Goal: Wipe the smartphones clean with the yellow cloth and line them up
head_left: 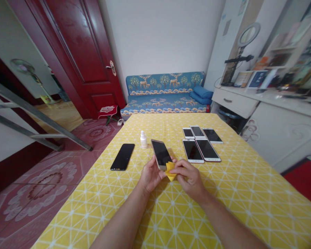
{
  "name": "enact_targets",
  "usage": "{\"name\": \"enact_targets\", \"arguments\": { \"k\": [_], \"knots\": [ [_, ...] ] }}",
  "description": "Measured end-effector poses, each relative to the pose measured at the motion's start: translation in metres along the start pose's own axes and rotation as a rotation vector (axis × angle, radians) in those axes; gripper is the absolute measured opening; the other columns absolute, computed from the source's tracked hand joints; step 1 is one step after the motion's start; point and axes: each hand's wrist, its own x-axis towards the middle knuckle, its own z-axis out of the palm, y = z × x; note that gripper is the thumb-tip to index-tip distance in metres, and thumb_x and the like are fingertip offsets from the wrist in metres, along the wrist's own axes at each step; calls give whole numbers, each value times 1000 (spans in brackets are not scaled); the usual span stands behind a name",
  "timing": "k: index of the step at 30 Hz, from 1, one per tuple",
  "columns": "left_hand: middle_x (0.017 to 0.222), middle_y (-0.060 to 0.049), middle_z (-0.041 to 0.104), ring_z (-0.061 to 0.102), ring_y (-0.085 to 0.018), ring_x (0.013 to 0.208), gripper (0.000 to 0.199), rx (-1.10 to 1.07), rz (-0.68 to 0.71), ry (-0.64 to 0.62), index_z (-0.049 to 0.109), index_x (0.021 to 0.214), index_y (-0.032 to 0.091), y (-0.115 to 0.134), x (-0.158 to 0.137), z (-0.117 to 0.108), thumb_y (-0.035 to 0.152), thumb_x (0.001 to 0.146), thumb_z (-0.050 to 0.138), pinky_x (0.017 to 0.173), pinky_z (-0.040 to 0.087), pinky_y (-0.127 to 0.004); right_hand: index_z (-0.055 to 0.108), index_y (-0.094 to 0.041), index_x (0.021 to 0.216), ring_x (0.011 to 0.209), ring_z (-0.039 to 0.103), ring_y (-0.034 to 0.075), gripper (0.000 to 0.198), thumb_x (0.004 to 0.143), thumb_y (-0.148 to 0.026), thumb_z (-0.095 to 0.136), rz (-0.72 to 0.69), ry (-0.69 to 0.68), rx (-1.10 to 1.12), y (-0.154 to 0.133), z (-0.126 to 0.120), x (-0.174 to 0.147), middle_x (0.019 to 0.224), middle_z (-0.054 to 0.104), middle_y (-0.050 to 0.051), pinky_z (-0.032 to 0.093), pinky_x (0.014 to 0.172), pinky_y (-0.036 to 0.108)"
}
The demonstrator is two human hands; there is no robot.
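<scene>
My left hand [150, 174] is closed around the lower end of a smartphone [161, 153] with a dark screen and a pale gold frame, tilted up above the table. Between the fingers of my right hand [189, 178] is a small yellow cloth [170, 171], pressed against the phone's lower right corner. A white spray bottle [143, 140] stands upright just beyond the phone, on the left. Flat on the table at the left lies a black smartphone [122, 157]. To the right, several white-framed phones lie in two rows, among them a front one [193, 150].
A yellow patterned cloth [176, 221] covers the table. Beyond its far edge is a blue sofa bench [163, 98]. A white dresser [287, 114] with a ring light [248, 34] stands at the right. A metal ladder [41, 121] and a red door [77, 41] are at the left.
</scene>
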Motion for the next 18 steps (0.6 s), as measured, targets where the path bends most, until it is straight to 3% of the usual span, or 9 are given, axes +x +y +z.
{"name": "enact_targets", "arguments": {
  "k": [6, 11, 15, 18],
  "knots": [
    [100, -16, 71, 68, -26, 86, 41, 59, -37, 46, 65, 108, 7, 1, -1, -1, 38, 92, 45, 71, 54, -36, 68, -21, 72, 82, 61, 16, 31, 74, 1, 47, 128, 22, -26, 1, 1, -2, 79, 59, 2, 49, 84, 34],
    [88, -11, 72, 67, -23, 73, 31, 117, -97, 100, 67, 98, 11, -8, -2, -2, 36, 89, 51, 63, 54, -36, 66, -20, 73, 72, 59, 14, 29, 72, 1, 46, 167, 27, -93, 5, 1, -3, 78, 58, 2, 47, 63, 26],
    [88, -11, 72, 67, -23, 72, 30, 207, -133, 143, 67, 98, 12, -17, -4, 3, 36, 87, 54, 64, 53, -34, 66, -20, 81, 79, 60, 15, 27, 79, -2, 46, 156, 132, -172, 12, -2, -1, 86, 58, 3, 47, 66, 26],
    [95, -18, 72, 69, -29, 76, 45, 298, -238, 41, 65, 109, 9, -20, -6, 7, 45, 88, 48, 64, 52, -39, 67, -21, 87, 84, 60, 15, 28, 85, -5, 45, 176, 224, -226, 15, -8, 2, 93, 59, 4, 48, 70, 27]
  ]
}}
